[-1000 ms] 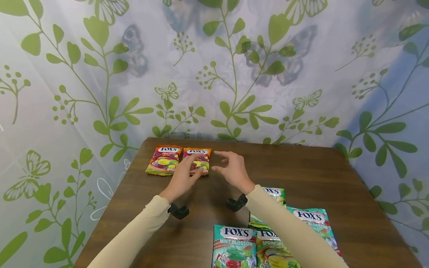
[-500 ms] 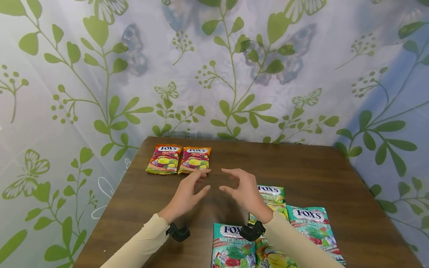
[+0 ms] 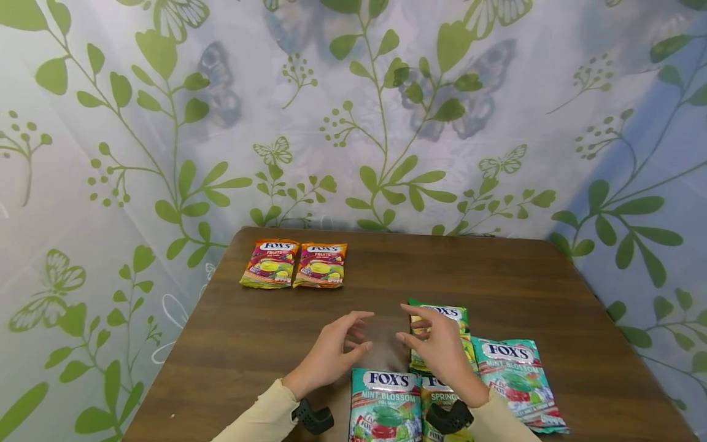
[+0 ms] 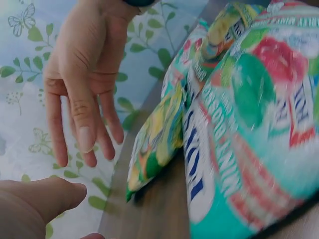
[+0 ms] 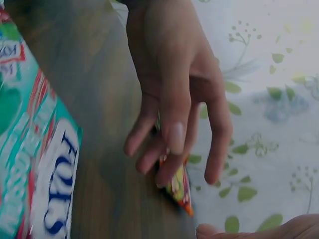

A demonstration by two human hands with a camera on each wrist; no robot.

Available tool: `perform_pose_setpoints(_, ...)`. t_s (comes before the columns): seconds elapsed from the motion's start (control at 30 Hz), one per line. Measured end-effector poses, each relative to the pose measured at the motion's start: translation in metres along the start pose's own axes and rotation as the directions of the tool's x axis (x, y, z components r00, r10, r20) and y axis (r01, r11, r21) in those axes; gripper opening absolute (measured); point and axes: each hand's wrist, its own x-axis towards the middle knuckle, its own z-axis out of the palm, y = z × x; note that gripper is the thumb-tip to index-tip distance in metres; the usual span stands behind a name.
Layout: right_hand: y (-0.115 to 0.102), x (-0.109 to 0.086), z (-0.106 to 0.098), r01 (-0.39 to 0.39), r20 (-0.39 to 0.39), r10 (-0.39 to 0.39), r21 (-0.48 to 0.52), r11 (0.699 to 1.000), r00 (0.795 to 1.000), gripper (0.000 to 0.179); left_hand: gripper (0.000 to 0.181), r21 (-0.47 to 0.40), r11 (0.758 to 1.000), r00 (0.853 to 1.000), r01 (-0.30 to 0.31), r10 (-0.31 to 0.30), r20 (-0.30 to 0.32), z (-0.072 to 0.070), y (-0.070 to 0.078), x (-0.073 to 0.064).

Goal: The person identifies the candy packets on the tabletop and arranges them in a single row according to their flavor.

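My left hand (image 3: 334,350) hovers above the table, just behind a teal Fox's Mint Blossom candy bag (image 3: 385,405). Its fingers are relaxed and hold nothing. To its right, my right hand (image 3: 442,353) hangs over green-yellow Spring Tea candy bags, partly hiding the farther Spring Tea bag (image 3: 458,316) and the nearer Spring Tea bag (image 3: 439,402). A gap separates the two hands, and the right one also holds nothing. In the left wrist view the right hand (image 4: 84,74) shows loose, spread fingers; the right wrist view shows the left hand (image 5: 174,89) likewise.
At the table's back left, two orange-purple Fox's Fruits bags lie side by side, a left one (image 3: 270,264) and a right one (image 3: 321,265). Another Mint Blossom bag (image 3: 516,380) lies at the right. Patterned cloth (image 3: 353,123) hangs behind the brown table (image 3: 248,344).
Both hands have drawn back from the right Fruits bag toward the front right. That bag now lies uncovered beside the other one. The hands have moved over the nearer bags.
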Motion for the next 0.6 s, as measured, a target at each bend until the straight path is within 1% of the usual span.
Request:
perform_pose_setpoints(0.17,0.022,-0.009,-0.021,-0.087,-0.026,0.085,-0.072,0.994,0.996,0.054,0.049,-0.039,0.998,0.998,0.04,-0.038,0.049,0.014,0.004,0.005)
perform_pose_setpoints(0.23,0.029,-0.012,-0.029,-0.109,-0.041,0.105,-0.107,0.988,0.994,0.055,0.048,-0.058,0.997,0.996,0.056,-0.052,0.068,0.019,0.005,0.008)
perform_pose_setpoints(0.4,0.045,-0.013,-0.047,-0.126,-0.065,0.116,-0.164,0.978,0.991,0.056,0.047,-0.088,0.992,0.992,0.085,-0.076,0.103,0.031,0.008,0.021)
perform_pose_setpoints(0.6,0.058,-0.012,-0.057,-0.171,-0.04,0.166,-0.19,0.967,0.985,0.061,0.048,-0.091,0.99,0.986,0.11,-0.097,0.138,0.046,0.014,0.033)
